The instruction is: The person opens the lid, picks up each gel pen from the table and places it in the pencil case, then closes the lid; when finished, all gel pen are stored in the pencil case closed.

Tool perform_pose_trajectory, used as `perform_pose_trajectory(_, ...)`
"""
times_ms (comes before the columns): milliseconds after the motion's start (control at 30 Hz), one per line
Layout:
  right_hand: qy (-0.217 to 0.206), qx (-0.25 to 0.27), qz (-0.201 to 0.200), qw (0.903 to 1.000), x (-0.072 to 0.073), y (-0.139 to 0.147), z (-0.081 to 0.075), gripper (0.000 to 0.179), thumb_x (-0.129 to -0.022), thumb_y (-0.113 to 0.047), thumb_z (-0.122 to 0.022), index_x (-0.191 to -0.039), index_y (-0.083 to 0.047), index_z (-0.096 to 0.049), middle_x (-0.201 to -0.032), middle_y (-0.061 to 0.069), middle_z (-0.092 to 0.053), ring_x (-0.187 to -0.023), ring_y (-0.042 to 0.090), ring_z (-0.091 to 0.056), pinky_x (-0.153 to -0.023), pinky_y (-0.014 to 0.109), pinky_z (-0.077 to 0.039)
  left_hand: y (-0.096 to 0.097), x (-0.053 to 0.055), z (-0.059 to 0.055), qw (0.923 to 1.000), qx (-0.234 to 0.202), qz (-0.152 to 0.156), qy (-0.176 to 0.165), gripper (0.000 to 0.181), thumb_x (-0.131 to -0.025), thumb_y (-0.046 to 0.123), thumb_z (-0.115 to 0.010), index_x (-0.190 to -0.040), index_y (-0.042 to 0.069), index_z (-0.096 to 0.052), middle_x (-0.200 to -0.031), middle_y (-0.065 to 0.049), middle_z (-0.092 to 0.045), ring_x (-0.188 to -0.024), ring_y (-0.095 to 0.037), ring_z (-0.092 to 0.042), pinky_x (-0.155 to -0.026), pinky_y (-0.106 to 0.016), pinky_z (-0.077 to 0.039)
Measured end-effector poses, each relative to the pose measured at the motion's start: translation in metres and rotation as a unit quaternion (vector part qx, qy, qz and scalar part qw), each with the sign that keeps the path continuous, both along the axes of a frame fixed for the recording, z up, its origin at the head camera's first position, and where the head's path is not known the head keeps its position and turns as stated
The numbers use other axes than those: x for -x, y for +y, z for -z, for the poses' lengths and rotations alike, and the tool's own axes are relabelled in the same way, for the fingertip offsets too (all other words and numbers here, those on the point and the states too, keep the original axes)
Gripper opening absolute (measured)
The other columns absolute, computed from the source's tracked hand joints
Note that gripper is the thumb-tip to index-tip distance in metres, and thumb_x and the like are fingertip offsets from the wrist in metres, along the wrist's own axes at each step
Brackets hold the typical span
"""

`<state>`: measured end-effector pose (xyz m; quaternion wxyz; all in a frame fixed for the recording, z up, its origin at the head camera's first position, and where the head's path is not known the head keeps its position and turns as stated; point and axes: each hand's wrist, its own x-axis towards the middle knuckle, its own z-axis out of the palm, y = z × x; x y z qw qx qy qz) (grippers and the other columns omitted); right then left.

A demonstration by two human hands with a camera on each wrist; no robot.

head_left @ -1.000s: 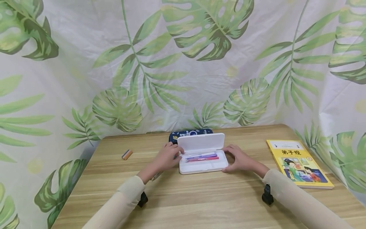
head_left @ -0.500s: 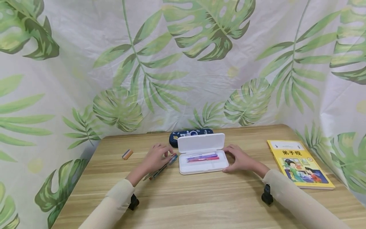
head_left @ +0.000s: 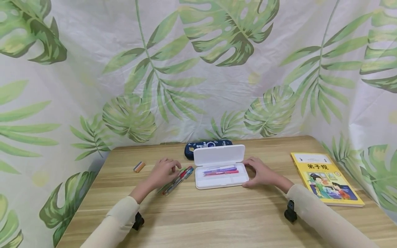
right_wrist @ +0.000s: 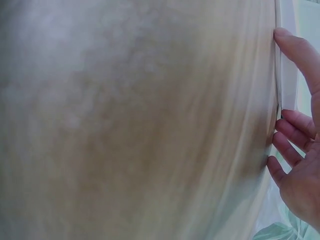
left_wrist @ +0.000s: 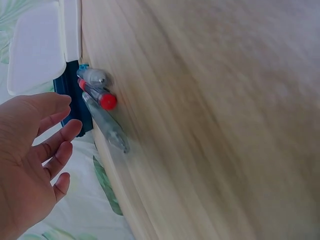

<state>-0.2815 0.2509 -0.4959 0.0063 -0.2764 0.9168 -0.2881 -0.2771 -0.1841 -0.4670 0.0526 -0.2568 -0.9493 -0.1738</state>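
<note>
A white pencil case (head_left: 217, 186) stands on the table with its lid raised; purple and red pens (head_left: 221, 171) lie inside. My right hand (head_left: 262, 172) holds its right end, thumb at the front corner and fingers at the back one. In the right wrist view thumb and fingertips press along the white case's side (right_wrist: 287, 75). My left hand (head_left: 162, 172) hovers beside several loose pens (head_left: 177, 181) left of the case, fingers loosely bent and nothing in them. The left wrist view shows these pens (left_wrist: 102, 95) just beyond its fingertips.
A dark blue patterned pencil pouch (head_left: 190, 150) lies behind the raised lid. An orange and blue eraser (head_left: 139, 167) sits at the left. To the right is a yellow book (head_left: 328, 179). Leaf-print cloth (head_left: 217, 86) hangs behind the table.
My left hand has moved left, from the case's left end to beside the loose pens, which now show more. The right hand stays at the case's right end.
</note>
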Motion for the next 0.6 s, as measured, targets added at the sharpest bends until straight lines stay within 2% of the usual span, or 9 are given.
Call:
perform_pose_trajectory(300,-0.008,-0.008,0.001,0.9999,-0.0011,0.0009,-0.0039,0.09,-0.067,-0.045,-0.093,-0.137,-0.003,-0.058,-0.127,0.012,-0.058,-0.121,0.03,-0.05,-0.104,0.054,-0.042,-0.0071,-0.0021,-0.001,0.9996,0.006,0.008,-0.024,0.018,-0.091,0.019,-0.076,-0.107,0.013,-0.071,-0.086,0.003,-0.065,-0.085,-0.015,-0.046,-0.082,-0.04,-0.035)
perform_pose_trajectory(600,-0.019,-0.021,0.006,0.9996,0.0033,0.0016,0.0001,0.09,-0.068,-0.052,-0.091,-0.139,-0.008,-0.058,-0.128,0.009,-0.057,-0.123,0.03,-0.049,-0.106,0.055,-0.041,-0.0106,-0.0027,-0.0013,0.999,0.012,0.011,-0.041,0.019,-0.091,0.02,-0.077,-0.107,0.012,-0.071,-0.085,0.002,-0.066,-0.083,-0.015,-0.045,-0.079,-0.038,-0.033)
